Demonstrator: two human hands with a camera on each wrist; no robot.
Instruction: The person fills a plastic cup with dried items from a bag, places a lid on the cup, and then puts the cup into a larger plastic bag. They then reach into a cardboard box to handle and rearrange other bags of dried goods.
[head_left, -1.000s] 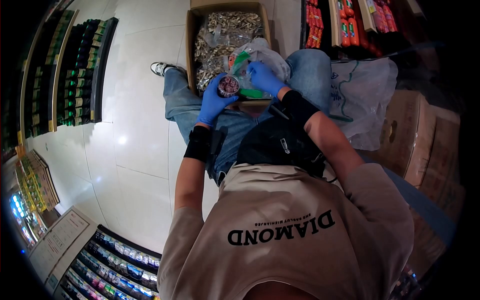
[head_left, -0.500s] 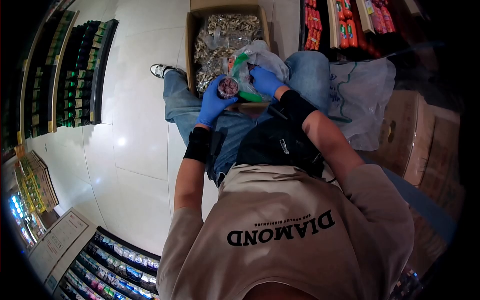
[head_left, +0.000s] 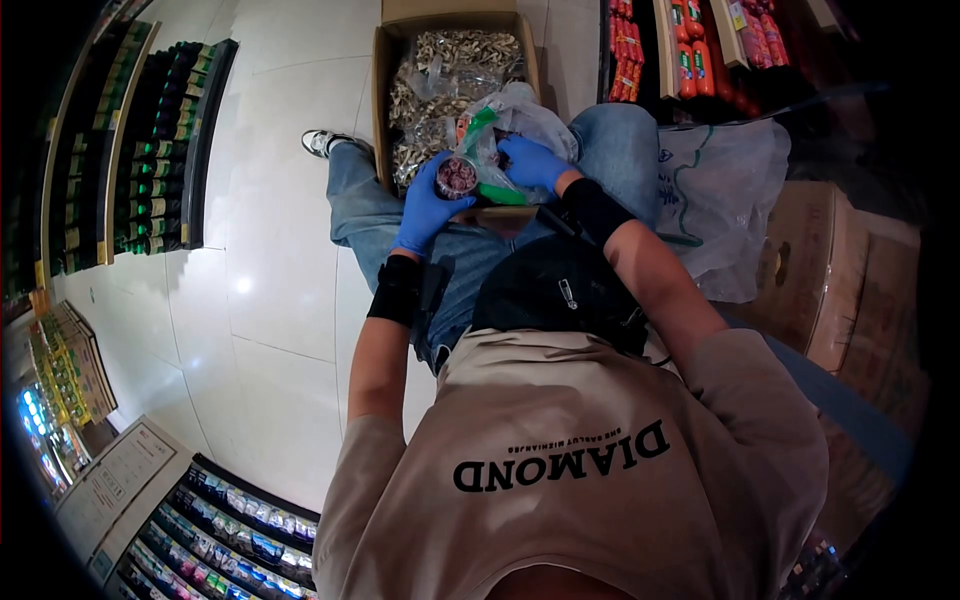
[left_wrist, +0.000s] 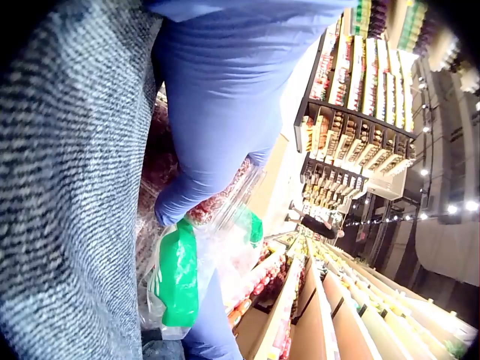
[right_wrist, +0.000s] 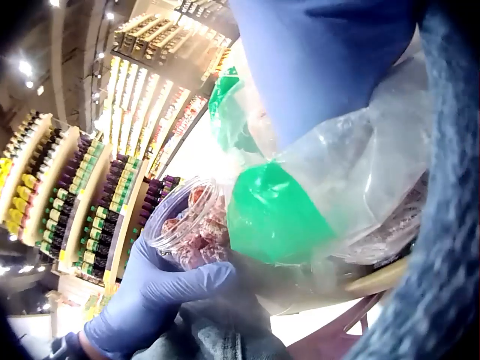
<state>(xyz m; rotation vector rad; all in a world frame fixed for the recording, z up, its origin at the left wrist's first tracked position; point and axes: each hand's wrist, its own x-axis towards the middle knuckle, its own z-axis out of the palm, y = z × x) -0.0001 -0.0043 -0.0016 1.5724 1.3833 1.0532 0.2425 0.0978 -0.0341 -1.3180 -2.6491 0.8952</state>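
Observation:
My blue-gloved left hand [head_left: 426, 208] grips a clear round plastic jar [head_left: 457, 180] with its thumb and fingers around the side. Reddish, pale-dusted dried pieces fill the jar, whose open mouth [right_wrist: 184, 214] shows in the right wrist view. Just right of it lies a clear plastic bag [head_left: 548, 118] with green patches [right_wrist: 274, 214]. My right hand, gloved in blue too [head_left: 536, 163], reaches into the bag's mouth. Its fingertips are hidden by the plastic, so I cannot tell what they hold.
A cardboard box [head_left: 380, 95] with bagged dried sliced pieces [head_left: 465, 48] stands between my legs, under the bag. Another plastic bag [head_left: 725, 190] lies right of my knee, by stacked cartons [head_left: 815, 265]. Shelves of bottles [head_left: 160, 170] stand left, packaged red goods [head_left: 700, 65] at upper right.
My right hand has gone from above the plastic bag down into its mouth, and its fingertips have passed out of sight. The left hand with the jar has stayed nearly still.

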